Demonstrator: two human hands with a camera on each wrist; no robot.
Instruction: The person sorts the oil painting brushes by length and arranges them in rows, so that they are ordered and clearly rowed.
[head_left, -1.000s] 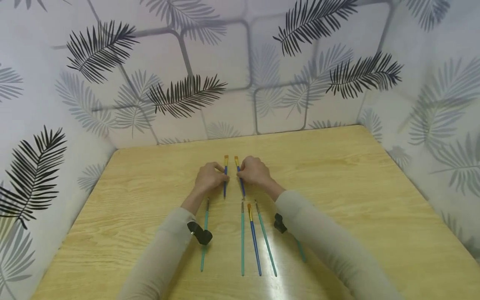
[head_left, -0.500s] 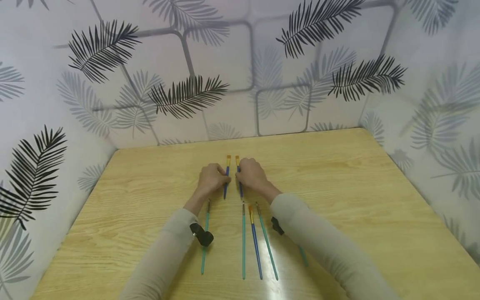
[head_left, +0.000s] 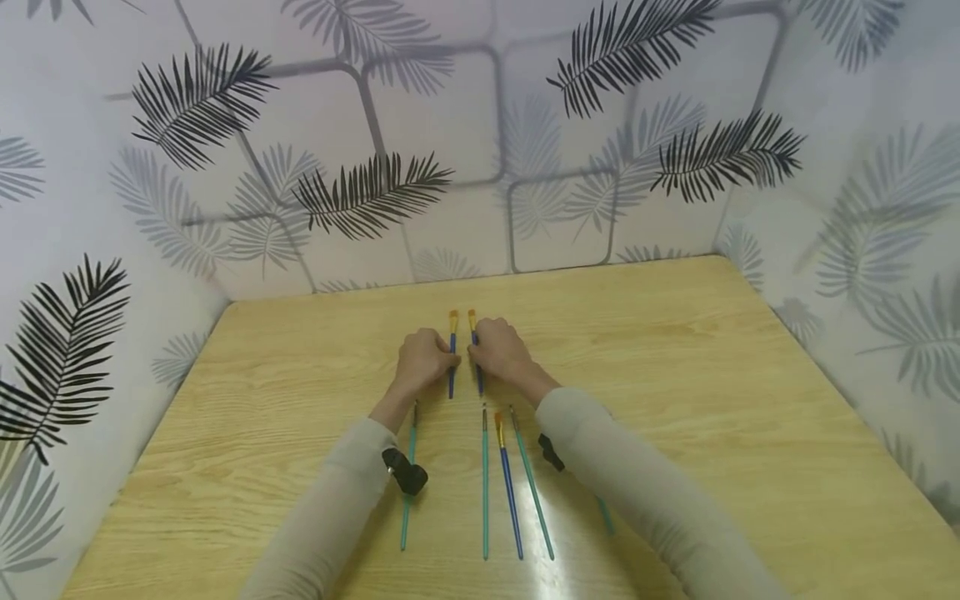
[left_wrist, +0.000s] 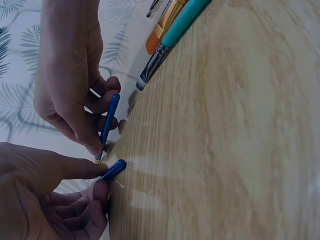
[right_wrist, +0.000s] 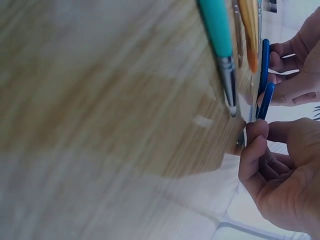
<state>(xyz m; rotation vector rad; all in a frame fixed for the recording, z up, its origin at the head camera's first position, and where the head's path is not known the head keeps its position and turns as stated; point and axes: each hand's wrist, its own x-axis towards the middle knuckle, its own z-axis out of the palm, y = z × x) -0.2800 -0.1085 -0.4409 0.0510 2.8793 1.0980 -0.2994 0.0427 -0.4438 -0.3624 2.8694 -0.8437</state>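
A wooden table spreads before me. Toward its far edge, the left hand and right hand sit near each other. Closer lie 4 teal brushes, a loose blue brush between 2 of them. Each hand pinches 1 brush: left blue brush, right blue brush, apart, bristles facing away.

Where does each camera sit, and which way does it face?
Head: worn on the head, looks forward and down at the table; shows the left hand, right hand and both sleeves.
Left wrist: on that wrist, looks forward low along the table; left hand near, right hand beyond.
Right wrist: on that wrist, looks likewise along the table; right hand near, left hand beyond.
Both wrist views share the left blue brush and right blue brush, each hand pinching one.
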